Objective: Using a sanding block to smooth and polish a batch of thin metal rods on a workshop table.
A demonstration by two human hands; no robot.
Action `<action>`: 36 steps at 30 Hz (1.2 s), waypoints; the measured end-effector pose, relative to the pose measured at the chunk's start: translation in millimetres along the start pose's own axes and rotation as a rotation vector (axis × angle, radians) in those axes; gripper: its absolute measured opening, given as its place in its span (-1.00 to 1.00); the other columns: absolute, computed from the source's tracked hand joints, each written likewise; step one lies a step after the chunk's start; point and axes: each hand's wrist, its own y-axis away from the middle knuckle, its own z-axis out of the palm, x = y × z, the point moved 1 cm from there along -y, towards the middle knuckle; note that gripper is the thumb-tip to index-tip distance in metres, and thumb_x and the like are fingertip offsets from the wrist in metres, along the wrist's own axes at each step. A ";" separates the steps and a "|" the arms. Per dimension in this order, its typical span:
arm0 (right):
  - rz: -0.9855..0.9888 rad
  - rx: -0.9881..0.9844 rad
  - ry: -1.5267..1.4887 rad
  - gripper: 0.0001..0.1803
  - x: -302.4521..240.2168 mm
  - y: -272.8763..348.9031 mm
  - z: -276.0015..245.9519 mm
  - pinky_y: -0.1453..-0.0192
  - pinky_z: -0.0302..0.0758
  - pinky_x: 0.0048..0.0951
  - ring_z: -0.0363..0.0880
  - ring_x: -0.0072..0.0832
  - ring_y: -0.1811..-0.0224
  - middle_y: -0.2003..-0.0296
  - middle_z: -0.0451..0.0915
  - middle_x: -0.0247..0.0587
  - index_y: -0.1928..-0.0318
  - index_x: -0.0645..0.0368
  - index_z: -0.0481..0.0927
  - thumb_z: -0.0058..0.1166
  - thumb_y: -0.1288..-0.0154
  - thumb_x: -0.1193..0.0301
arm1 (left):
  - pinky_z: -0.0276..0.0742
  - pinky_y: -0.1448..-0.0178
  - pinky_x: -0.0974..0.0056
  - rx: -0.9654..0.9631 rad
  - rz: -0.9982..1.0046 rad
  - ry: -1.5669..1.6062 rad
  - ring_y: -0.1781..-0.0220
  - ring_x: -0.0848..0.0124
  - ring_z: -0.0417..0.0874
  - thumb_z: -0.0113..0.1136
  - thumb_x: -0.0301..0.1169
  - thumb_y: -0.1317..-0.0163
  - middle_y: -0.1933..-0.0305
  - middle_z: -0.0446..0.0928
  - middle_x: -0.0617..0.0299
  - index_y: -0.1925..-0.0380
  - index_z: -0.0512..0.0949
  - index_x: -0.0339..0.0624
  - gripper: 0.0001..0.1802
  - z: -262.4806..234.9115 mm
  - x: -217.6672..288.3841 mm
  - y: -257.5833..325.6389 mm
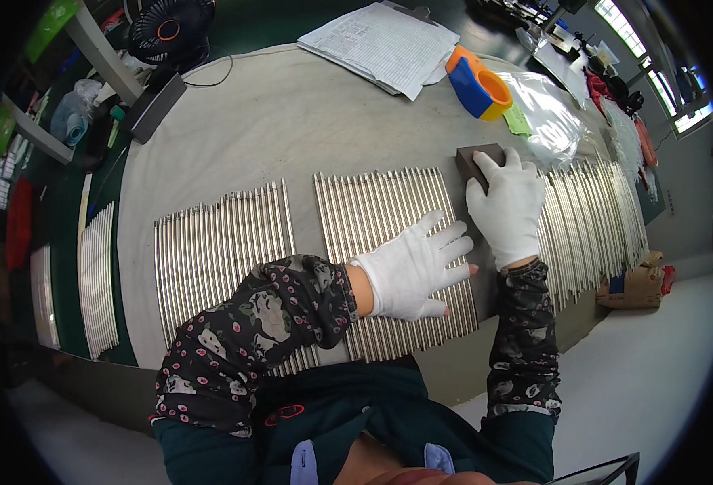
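Observation:
My left hand (pixel 421 271), in a white glove with bare fingertips showing, lies flat with fingers spread on the middle row of slim shiny metal rods (pixel 372 214). My right hand (pixel 508 202), also gloved in white, has its thumb and fingers around a dark brown rectangular block (pixel 469 164) at the far end of the gap beside that row. Another row of metal rods (pixel 219 242) is set side by side to the left, partly under my left sleeve. Right of my right hand spreads a further row of metal rods (pixel 591 230).
More rods (pixel 98 283) lie on the green surface at left. A long dark box (pixel 153 107) and a black fan (pixel 170 31) stand at the far left. Stacked papers (pixel 380 48), an orange-and-blue tape dispenser (pixel 477 85) and clear plastic bags (pixel 554 121) are at the back.

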 end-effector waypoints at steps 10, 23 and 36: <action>-0.054 0.153 -0.143 -0.51 15.9 15.0 9.2 0.03 0.47 -0.09 0.53 -0.04 0.08 -0.09 0.49 0.17 -0.04 0.02 0.63 0.19 -0.01 0.31 | 0.04 -0.46 -0.08 -0.086 -0.026 -0.040 -0.38 0.11 0.26 0.06 0.13 -0.21 -0.25 0.36 -0.01 -0.22 0.41 -0.09 -0.30 3.5 -0.2 2.9; -0.003 0.199 -0.316 -0.48 21.0 30.2 42.8 -0.12 0.41 -0.07 0.48 0.01 -0.03 -0.11 0.45 0.19 -0.06 0.03 0.60 0.24 0.02 0.33 | 0.06 -0.46 -0.11 -0.111 -0.033 -0.009 -0.43 0.07 0.22 0.13 0.08 -0.16 -0.34 0.28 -0.05 -0.22 0.41 -0.08 -0.30 -5.8 -0.9 16.7; 0.021 0.021 -0.051 -0.54 10.7 8.4 6.3 0.05 0.43 -0.16 0.52 -0.10 0.08 -0.06 0.51 0.10 -0.04 -0.02 0.63 0.18 -0.04 0.27 | 0.04 -0.46 -0.09 -0.087 -0.039 -0.021 -0.41 0.10 0.23 0.11 0.09 -0.16 -0.31 0.31 -0.04 -0.20 0.42 -0.09 -0.30 -9.2 -0.6 19.0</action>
